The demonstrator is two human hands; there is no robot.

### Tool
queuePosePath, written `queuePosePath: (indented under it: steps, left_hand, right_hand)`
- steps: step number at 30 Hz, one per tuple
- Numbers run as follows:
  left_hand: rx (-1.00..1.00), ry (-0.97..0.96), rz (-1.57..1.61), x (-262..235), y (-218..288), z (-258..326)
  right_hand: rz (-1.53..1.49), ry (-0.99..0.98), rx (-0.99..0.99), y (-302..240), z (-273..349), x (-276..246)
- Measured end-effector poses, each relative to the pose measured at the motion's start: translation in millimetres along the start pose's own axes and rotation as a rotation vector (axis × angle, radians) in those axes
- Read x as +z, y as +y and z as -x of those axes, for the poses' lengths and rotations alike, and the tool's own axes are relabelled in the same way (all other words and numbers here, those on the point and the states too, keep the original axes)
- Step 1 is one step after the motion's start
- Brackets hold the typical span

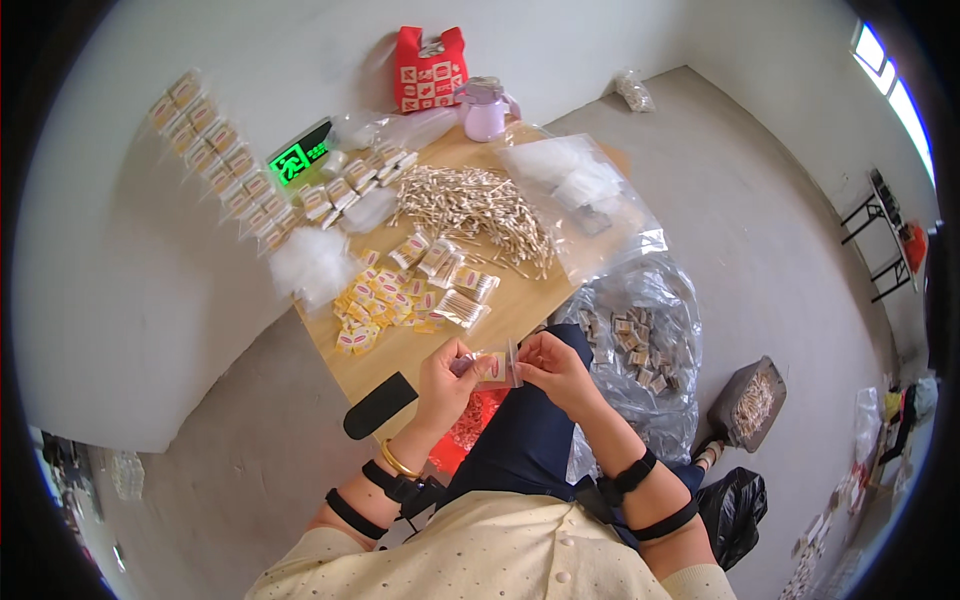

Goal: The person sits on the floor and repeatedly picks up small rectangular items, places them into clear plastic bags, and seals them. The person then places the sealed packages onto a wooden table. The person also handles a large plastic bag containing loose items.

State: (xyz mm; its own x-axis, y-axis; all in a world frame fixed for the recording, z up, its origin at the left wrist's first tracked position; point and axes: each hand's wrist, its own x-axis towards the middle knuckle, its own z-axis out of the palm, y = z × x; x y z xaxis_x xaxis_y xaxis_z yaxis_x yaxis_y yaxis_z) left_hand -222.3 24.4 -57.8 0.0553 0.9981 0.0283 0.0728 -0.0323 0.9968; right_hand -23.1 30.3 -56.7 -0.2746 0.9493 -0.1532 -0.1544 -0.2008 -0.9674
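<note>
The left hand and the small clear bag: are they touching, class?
Touching. The head view shows the left hand gripping the left end of the small clear bag, with the thumb over it.

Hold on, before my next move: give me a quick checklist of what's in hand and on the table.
1. Bag held: ok; left hand and right hand both pinch the small clear bag.
2. Printed card at the bag: ok; it shows between the hands.
3. Bag mouth open: cannot tell; too small.
4. Loose swabs within view: ok; a large pile lies on the table.
5. Spare cards: ok; yellow-and-white cards lie scattered beside the swab packets.
</note>
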Motion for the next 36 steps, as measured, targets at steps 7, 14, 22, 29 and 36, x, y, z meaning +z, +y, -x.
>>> queuePosePath:
  steps: [7, 14, 22, 29, 36]
  left_hand:
    - [-0.146, -0.014, 0.02, -27.8, -4.1, -2.5]
    - [-0.353, 0.1, 0.3, -64.8, -30.5, 11.3]
    - [-0.403, 0.158, 0.259, -81.1, -49.1, 12.8]
    - [-0.459, 0.183, 0.221, -80.1, -53.3, 11.3]
    - [-0.332, 0.211, 0.302, -78.3, -60.2, 9.5]
  right_hand:
    - [0.034, -0.195, 0.216, 2.9, -33.2, 34.3]
    - [0.079, -0.281, 0.318, 27.8, -60.2, 51.6]
    - [0.22, -0.14, 0.181, 55.7, -73.9, 74.3]
    - [0.496, -0.142, -0.012, 24.8, -76.2, 78.5]
    - [0.025, -0.112, 0.108, 48.2, -80.8, 69.5]
